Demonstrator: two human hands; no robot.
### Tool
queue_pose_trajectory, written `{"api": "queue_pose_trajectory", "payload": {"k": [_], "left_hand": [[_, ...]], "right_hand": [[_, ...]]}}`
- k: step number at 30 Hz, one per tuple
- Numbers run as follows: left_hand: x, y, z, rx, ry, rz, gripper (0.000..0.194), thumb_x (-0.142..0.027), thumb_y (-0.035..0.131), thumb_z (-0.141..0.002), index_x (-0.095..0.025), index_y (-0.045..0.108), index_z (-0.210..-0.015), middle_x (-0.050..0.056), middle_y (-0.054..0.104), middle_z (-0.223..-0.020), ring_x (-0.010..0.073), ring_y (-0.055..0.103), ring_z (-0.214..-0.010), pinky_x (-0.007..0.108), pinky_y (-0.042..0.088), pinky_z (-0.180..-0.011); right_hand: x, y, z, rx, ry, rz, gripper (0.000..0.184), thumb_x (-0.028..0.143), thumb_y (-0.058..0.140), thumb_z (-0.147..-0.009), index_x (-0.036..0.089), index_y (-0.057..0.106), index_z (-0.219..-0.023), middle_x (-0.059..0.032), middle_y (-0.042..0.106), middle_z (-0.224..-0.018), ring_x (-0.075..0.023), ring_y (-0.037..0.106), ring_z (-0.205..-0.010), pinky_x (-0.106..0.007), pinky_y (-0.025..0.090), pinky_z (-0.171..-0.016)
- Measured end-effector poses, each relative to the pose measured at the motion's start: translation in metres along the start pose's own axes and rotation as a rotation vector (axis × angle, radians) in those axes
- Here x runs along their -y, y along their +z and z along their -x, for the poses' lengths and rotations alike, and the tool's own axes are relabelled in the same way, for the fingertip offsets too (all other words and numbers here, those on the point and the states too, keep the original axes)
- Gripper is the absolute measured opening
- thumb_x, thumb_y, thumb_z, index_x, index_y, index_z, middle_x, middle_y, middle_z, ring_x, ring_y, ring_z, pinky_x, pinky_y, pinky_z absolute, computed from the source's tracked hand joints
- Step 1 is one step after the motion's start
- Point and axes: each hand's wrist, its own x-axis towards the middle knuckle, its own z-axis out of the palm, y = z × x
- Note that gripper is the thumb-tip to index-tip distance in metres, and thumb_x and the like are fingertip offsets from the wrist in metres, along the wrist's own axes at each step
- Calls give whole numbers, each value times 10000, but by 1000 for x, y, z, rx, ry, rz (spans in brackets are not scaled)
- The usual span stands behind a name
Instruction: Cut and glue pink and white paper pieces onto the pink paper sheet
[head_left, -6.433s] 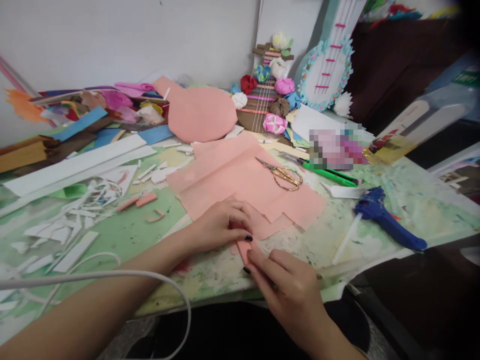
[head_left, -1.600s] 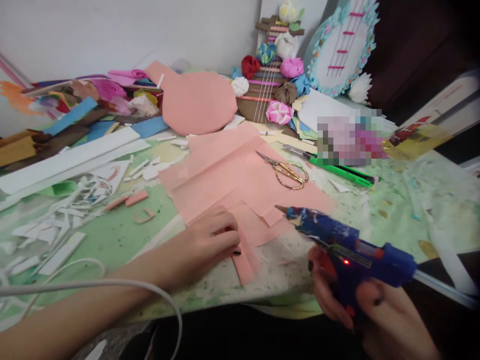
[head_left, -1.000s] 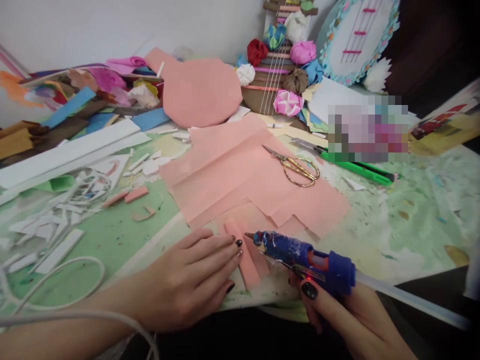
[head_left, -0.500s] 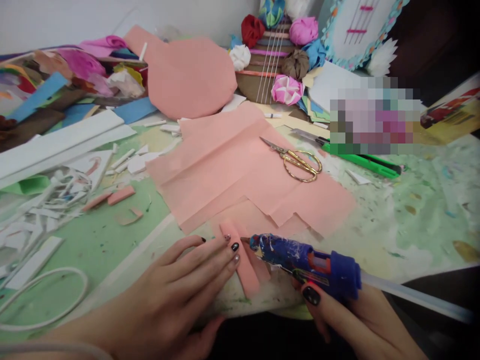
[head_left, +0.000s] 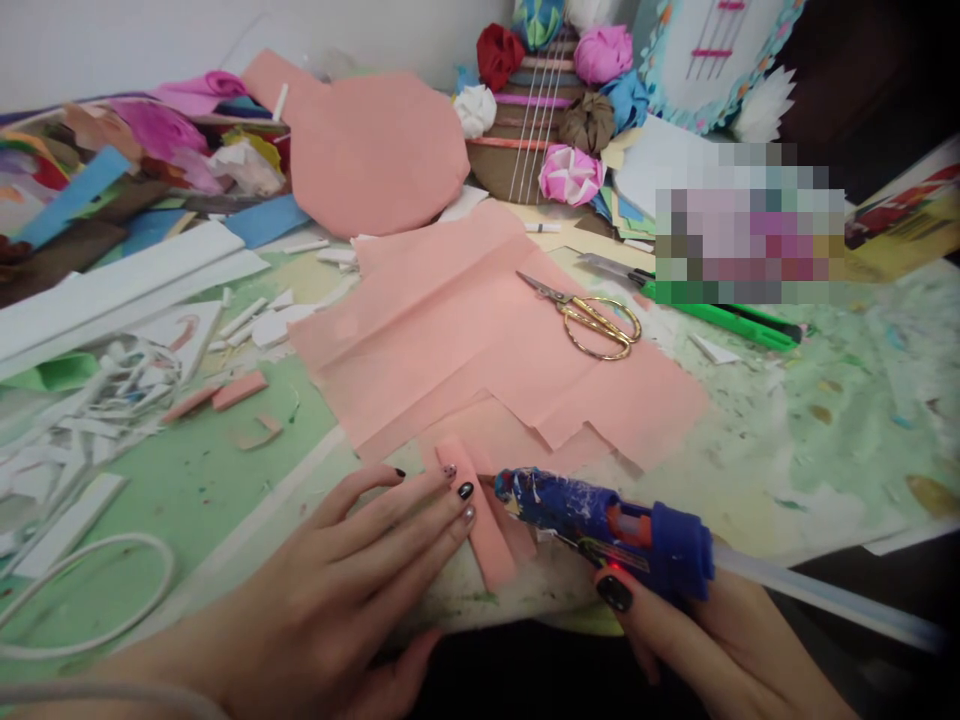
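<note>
My left hand [head_left: 360, 560] lies stretched out near the table's front edge, its fingertips resting on a narrow pink strip [head_left: 491, 545]. Thin pink paper shows under the strip's right side. In my right hand [head_left: 675, 630] is a blue glue gun [head_left: 600, 515], its nozzle pointing left at the strip's right edge. A red light glows by my thumb, and a long clear glue stick [head_left: 817, 590] sticks out of the back. Beyond the hands lies a large sheet of pink paper [head_left: 435, 330] with gold-handled scissors [head_left: 592, 320] on it.
A pink padded shape [head_left: 382, 150] stands at the back beside a guitar-like piece with paper flowers [head_left: 571, 174]. A green utility knife [head_left: 735, 320] lies on the right. White scraps [head_left: 97, 390] and a white cable [head_left: 169, 570] are on the left. One patch is pixelated.
The view has shifted very slightly. Both hands, the strip and the glue gun keep nearly the same positions relative to each other.
</note>
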Motion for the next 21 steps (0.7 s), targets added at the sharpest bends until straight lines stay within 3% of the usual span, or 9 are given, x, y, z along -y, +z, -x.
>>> {"api": "queue_pose_trajectory", "payload": {"k": [6, 12, 21], "left_hand": [[1, 0, 1, 16, 9, -17, 539, -219, 570, -743, -75, 549, -1262, 128, 603, -1288, 318, 459, -1276, 484, 333, -1048], [1, -2, -1, 21, -4, -22, 515, -212, 562, -752, -92, 556, -1253, 107, 614, -1278, 310, 481, -1253, 470, 349, -1022], [-4, -2, -2, -9, -45, 42, 468, -165, 555, -763, -79, 582, -1223, 115, 635, -1245, 301, 474, -1256, 461, 316, -1035]], "right_hand": [[-5, -3, 2, 45, -129, 78, 157, 326, 586, -821, 250, 595, -684, -7, 551, -534, -171, 546, -500, -266, 479, -467], [4, -3, 5, 30, -129, 101, 207, 336, 579, -836, 244, 559, -653, -10, 548, -564, -155, 519, -479, -272, 434, -459], [-2, -5, 17, 34, -195, 234, 120, 260, 549, -836, 231, 612, -738, -7, 615, -619, -153, 597, -540, -217, 503, -499]]}}
